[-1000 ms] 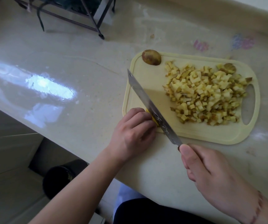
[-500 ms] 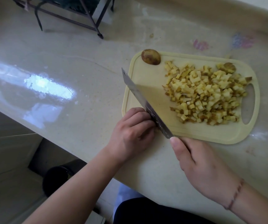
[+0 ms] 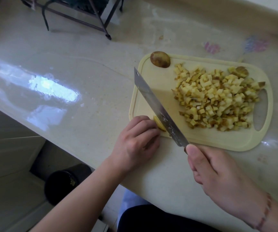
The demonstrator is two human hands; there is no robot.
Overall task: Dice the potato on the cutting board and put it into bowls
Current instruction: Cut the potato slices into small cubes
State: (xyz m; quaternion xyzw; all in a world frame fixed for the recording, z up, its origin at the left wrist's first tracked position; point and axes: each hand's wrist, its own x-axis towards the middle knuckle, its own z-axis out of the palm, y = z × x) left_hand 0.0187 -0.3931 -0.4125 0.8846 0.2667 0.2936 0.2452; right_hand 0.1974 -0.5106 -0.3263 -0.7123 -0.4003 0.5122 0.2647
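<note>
No bowl shows up anywhere near the hands; the one container in sight is a dark round bin (image 3: 64, 183) down on the floor, below and to the left of the left forearm, with a few pale yellow scraps caught at its inner rim. Up on the glossy countertop (image 3: 78, 124) sits the pale yellow cutting board (image 3: 218, 139), just ahead of both hands, and it carries the load: a big heap of diced potato (image 3: 218, 99) spread beyond the right hand, over toward the board's handle slot. A potato end piece (image 3: 160, 59), skin on, rests at the board's far corner, well ahead of the left hand. Now the hands. The left hand (image 3: 135, 143) is at the board's near corner, fingers curled down and pressing on a thin yellow potato slice (image 3: 159, 125), which peeks out just past the fingertips. The right hand (image 3: 218, 178) is wrapped round the handle of a cleaver (image 3: 158, 108), thumb lying along the top by the blade's heel. The blade runs diagonally away from that hand, tip out beyond the left hand, its flat side right against the slice and touching the left knuckles or very nearly so
</note>
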